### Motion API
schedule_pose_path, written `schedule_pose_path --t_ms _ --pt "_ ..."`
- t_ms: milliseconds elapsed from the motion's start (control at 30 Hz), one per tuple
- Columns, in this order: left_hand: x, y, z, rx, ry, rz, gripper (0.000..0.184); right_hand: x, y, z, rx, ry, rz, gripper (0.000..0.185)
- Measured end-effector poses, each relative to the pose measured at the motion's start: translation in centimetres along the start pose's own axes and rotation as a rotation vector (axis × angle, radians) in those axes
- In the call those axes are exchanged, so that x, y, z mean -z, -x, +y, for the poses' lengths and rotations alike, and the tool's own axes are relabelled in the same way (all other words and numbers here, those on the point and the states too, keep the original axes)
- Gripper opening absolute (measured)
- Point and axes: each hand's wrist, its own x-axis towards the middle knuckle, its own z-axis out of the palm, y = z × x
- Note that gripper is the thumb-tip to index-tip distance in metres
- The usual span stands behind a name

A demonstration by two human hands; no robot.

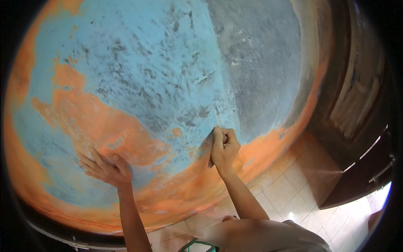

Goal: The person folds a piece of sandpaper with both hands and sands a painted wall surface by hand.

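My left hand [107,169] rests flat with its fingers spread on a large painted surface [100,113], where orange and blue patches meet. My right hand [225,147] is closed round a slim hand tool [210,163], whose dark lower end shows below the fist. A small light tip sticks out above the thumb, against the blue paint. The tool's exact kind is hidden by my fingers. A narrow dark mark [217,111] lies on the blue just above the tip. Dark scuffed patches cover much of the blue area, with a grey area [264,71] to its right.
Orange paint borders the surface's lower edge. Light floor tiles [289,185] lie below. A dark brown panel [357,84] stands at the right, with a dark piece [357,180] under it. A green-edged object [199,244] is partly visible at the bottom, near a person's shoulder [268,235].
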Motion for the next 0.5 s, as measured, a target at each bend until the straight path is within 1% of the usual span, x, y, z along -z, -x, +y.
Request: schedule_pose_path --t_ms 67,100,167,200,233,267,333,367,400,433,467,500 --pt "0.1 0.5 -0.1 0.012 0.004 -0.004 0.070 0.4 0.2 -1.3 -0.096 -0.012 -0.100 0.019" --pt "0.3 0.5 -0.2 0.014 -0.026 -0.025 0.070 0.3 0.5 -0.3 -0.095 -0.016 -0.090 0.019" --pt "0.0 0.6 -0.1 -0.004 -0.025 -0.031 0.071 -0.4 1.6 3.3 0.111 0.005 -0.059 0.015" --pt "0.0 1.1 0.1 0.046 -0.025 -0.045 0.072 -0.8 1.7 4.4 0.210 0.021 -0.044 0.014" --pt "0.0 1.5 0.2 0.102 -0.030 -0.059 0.072 -0.4 0.8 2.7 -0.180 -0.203 0.049 0.016" --pt "0.1 1.6 0.3 0.100 -0.024 -0.054 0.072 -0.5 0.6 2.3 -0.175 -0.204 0.055 0.016" --pt "0.3 1.4 0.2 0.079 0.016 -0.060 0.073 -1.0 1.5 2.2 -0.005 0.031 0.091 0.014" --pt "0.2 1.5 -0.4 0.034 0.049 -0.058 0.075 -1.3 3.0 2.7 -0.074 0.089 -0.023 0.017" --pt "0.1 1.6 -0.9 0.029 0.069 -0.063 0.075 -1.7 3.4 3.0 -0.077 0.099 -0.004 0.017" --pt "0.3 1.7 -1.0 0.029 0.055 -0.072 0.075 -1.8 3.6 3.2 -0.160 0.160 0.027 0.019" --pt "0.2 1.6 -0.8 0.032 0.041 -0.077 0.076 -1.9 3.3 3.5 -0.240 0.219 0.059 0.022" --pt "0.6 1.2 -0.2 0.048 0.028 -0.094 0.078 -1.8 2.4 5.4 -0.236 0.056 0.252 0.024"
